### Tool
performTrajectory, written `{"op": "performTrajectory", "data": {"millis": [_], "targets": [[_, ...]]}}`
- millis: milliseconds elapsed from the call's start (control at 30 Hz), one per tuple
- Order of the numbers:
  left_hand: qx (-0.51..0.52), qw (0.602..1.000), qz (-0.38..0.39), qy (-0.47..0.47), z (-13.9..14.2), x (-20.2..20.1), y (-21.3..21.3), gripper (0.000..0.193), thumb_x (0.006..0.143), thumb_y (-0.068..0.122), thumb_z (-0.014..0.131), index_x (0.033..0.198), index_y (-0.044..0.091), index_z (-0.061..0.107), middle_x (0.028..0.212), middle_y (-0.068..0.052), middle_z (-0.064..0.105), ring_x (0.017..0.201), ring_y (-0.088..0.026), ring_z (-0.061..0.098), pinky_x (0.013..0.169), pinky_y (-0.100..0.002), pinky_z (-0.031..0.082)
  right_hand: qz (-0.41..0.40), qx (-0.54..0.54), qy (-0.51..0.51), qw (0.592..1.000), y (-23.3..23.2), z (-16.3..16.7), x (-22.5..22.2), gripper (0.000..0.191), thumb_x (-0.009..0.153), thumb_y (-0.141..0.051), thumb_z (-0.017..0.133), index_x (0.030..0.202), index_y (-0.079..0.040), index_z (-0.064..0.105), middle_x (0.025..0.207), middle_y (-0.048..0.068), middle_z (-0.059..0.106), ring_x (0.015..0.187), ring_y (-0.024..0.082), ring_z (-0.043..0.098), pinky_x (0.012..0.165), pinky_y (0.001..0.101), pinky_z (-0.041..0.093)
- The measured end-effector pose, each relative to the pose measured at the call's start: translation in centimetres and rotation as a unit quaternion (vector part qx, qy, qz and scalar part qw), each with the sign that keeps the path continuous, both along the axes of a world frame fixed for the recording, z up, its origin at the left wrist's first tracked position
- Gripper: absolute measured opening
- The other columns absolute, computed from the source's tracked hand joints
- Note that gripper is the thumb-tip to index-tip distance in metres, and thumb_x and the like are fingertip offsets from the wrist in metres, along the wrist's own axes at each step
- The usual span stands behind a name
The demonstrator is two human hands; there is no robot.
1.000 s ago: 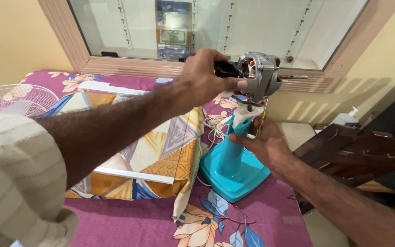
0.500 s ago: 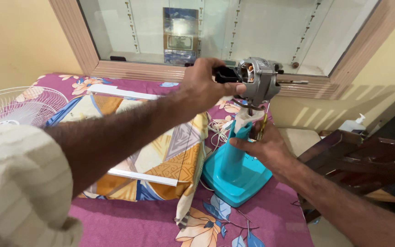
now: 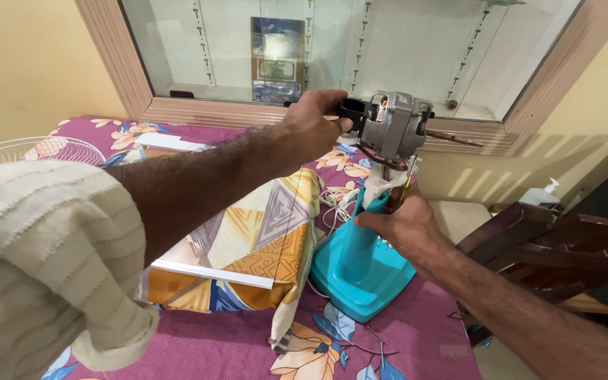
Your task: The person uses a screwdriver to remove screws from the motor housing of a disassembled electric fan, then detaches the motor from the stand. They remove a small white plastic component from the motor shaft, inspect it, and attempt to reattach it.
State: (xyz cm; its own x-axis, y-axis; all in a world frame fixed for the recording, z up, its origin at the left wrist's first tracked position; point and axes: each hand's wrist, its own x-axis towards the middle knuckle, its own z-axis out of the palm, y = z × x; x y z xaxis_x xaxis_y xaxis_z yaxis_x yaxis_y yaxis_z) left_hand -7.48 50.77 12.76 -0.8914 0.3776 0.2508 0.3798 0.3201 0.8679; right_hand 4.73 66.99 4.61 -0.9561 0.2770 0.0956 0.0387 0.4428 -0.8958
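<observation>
At frame centre, the left hand (image 3: 314, 127) clamps the grey fan motor's (image 3: 392, 127) rear; the right hand (image 3: 399, 225) grips the turquoise stand (image 3: 357, 260), steadying it upright.

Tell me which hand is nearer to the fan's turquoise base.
Right. The right hand grips the stand's neck just above the turquoise base; the left hand is higher up, holding the back of the grey motor.

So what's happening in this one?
A person is handling a stripped table fan on a floral bedspread. The left hand grips the back of the bare grey motor; the right hand holds the neck of the turquoise stand. A patterned pillow and white fan grille lie nearby.
</observation>
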Motion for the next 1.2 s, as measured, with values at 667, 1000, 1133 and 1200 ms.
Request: {"op": "performTrajectory", "data": {"millis": [667,1000,1133,1200], "targets": [[-0.002,0.996,-0.075,-0.053,0.0,1.3,-1.5,0.068,0.084,0.015,0.078,0.143,-0.003,0.051,0.108,-0.014,0.074,0.082,-0.015,0.068,0.067,-0.03,0.055,0.144,-0.115,-0.069,0.98,5.2,1.8,-0.2,0.067,0.064,0.004,0.078,0.127,-0.002,0.054,0.105,0.009,0.068,0.095,0.02,0.071,0.088,0.0384,0.061],[-0.013,0.991,-0.131,0.012,-0.5,1.6,0.3,0.072,0.081,0.013,0.08,0.145,-0.001,0.049,0.142,-0.016,0.062,0.127,-0.023,0.062,0.103,-0.032,0.052,0.06,-0.084,-0.069,0.992,7.6,0.2,0.6,0.074,0.06,-0.005,0.089,0.124,0.001,0.054,0.108,0.011,0.069,0.097,0.02,0.069,0.087,0.0394,0.058],[-0.01,0.985,-0.169,0.018,-0.2,2.0,0.5,0.076,0.081,0.013,0.079,0.149,0.002,0.046,0.145,-0.016,0.059,0.129,-0.024,0.062,0.102,-0.033,0.054,0.066,-0.057,-0.068,0.994,7.4,0.4,0.9,0.071,0.065,-0.01,0.091,0.125,0.001,0.056,0.108,0.012,0.069,0.095,0.021,0.067,0.082,0.0395,0.056],[-0.005,0.984,-0.176,-0.003,0.0,2.2,0.2,0.079,0.08,0.011,0.078,0.15,0.003,0.043,0.148,-0.015,0.057,0.125,-0.026,0.065,0.096,-0.035,0.056,0.078,-0.046,-0.081,0.993,7.2,0.8,1.0,0.066,0.068,-0.013,0.091,0.125,0.004,0.062,0.107,0.013,0.069,0.094,0.022,0.066,0.08,0.0402,0.055]]}}
